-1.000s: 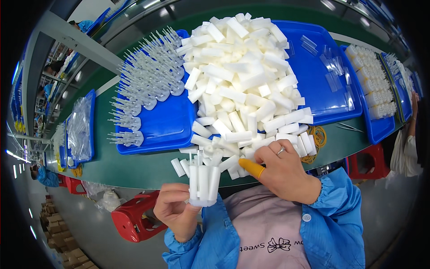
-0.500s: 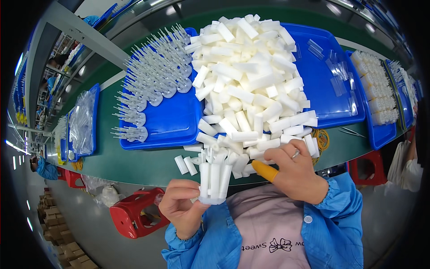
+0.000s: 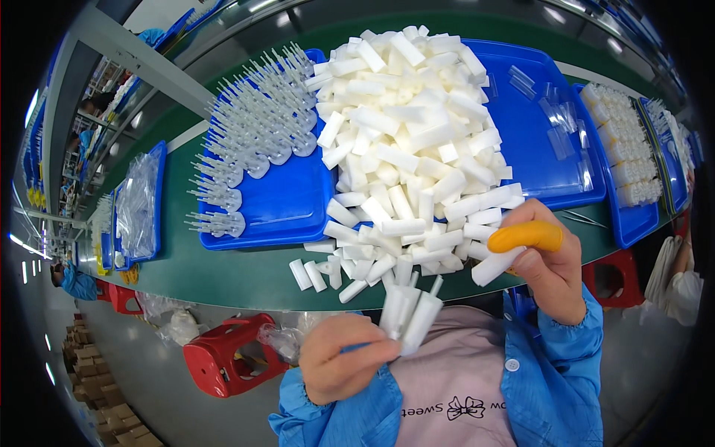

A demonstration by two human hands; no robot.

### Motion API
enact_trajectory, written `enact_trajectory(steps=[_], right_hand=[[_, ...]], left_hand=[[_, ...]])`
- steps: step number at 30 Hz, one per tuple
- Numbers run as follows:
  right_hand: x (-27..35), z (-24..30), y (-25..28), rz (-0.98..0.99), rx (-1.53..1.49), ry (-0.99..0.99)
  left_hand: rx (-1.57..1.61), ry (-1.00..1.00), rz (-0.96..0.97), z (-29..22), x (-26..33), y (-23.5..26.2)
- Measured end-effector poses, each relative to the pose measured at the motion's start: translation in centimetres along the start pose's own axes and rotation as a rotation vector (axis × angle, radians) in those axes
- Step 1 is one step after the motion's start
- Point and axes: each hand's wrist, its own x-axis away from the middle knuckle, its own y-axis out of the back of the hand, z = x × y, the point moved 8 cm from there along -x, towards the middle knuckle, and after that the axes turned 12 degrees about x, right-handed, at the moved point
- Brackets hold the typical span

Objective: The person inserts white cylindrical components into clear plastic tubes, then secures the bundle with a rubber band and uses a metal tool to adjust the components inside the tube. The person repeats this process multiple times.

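Note:
In the lower middle, my left hand [image 3: 346,359] pinches the base of a clear pronged holder, largely hidden by the fingers. White foam sleeves [image 3: 408,316] stand on its prongs, tilted to the right, with thin prong tips showing out of them. My right hand [image 3: 550,270], with a yellow finger cot [image 3: 526,236] on one finger, grips a white foam sleeve [image 3: 494,267] at the right front of the foam pile. Beyond both hands rises a large heap of loose white foam sleeves [image 3: 406,141], spilling toward the table's front edge.
At left, a blue tray [image 3: 287,212] carries rows of clear pronged holders [image 3: 257,112]. Another blue tray [image 3: 536,171] at right bears clear plastic pieces; tweezers [image 3: 585,218] lie nearby. Farther right stands a tray of foam-covered holders [image 3: 622,145]. Red stools [image 3: 234,357] flank the green table [image 3: 223,276].
My left hand has turned and tilted the holder rightward, nearer my body. The right hand has moved right and now grips a foam sleeve.

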Motion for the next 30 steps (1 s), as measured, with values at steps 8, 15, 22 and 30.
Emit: enact_trajectory(steps=[8,15,22,30], right_hand=[[0.1,-2.3,-2.7,0.031,-0.502,-0.273],[0.4,-2.6,-3.7,0.166,-0.462,-0.268],[1.5,-0.9,-5.3,0.305,-0.248,-0.108],[1.7,0.3,-3.6,0.165,-0.102,0.028]], left_hand=[[0.009,-0.135,0.221,-1.4,-0.9,-2.9],[-0.025,-0.128,0.213,-1.4,-0.8,-3.4],[-0.068,-0.182,0.209,-1.6,-0.6,-3.7],[0.118,0.194,-0.028,1.2,0.4,-4.0]])
